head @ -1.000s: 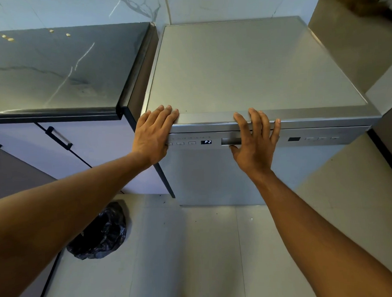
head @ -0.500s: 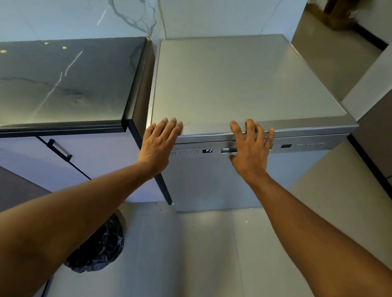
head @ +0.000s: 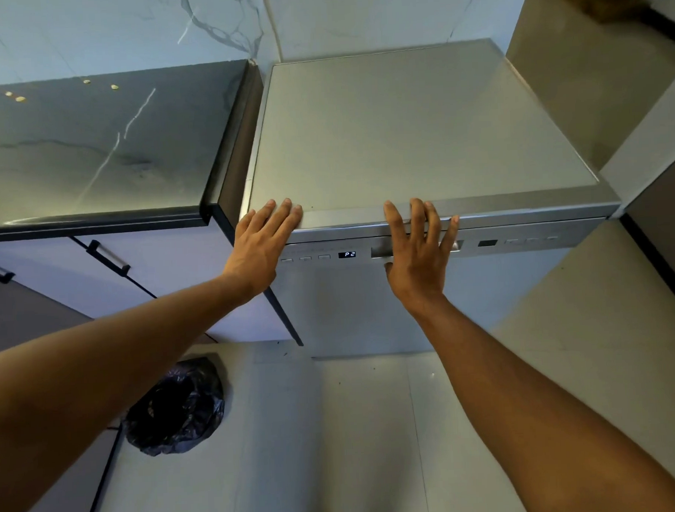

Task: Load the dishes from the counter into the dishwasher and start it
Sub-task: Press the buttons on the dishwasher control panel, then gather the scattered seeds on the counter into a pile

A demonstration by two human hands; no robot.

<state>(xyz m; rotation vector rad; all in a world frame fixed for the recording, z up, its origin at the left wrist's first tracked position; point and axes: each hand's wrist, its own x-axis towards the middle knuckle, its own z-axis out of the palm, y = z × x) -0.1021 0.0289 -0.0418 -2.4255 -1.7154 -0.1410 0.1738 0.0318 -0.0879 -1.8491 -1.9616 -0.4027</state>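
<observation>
A silver freestanding dishwasher (head: pixel 419 136) stands with its door closed. Its control strip shows a lit display (head: pixel 346 254) reading P2, with small buttons on both sides. My left hand (head: pixel 262 243) lies flat on the front left corner of the top, fingers together. My right hand (head: pixel 417 256) is spread open against the door's upper edge, covering most of the recessed handle (head: pixel 380 252), palm on the door front. Neither hand holds anything. No dishes are visible on the dark counter (head: pixel 91 150).
The dark counter to the left carries a few small yellowish crumbs (head: pixel 19 98). White cabinet doors with black handles (head: pixel 108 258) sit below it. A black plastic bag (head: pixel 176 408) lies on the tiled floor. A wall corner (head: pixel 648 141) stands to the right.
Both hands stay pressed on the dishwasher's front edge. The camera has drawn back and tilted up slightly, so the appliance sits lower in view. The display still reads P2.
</observation>
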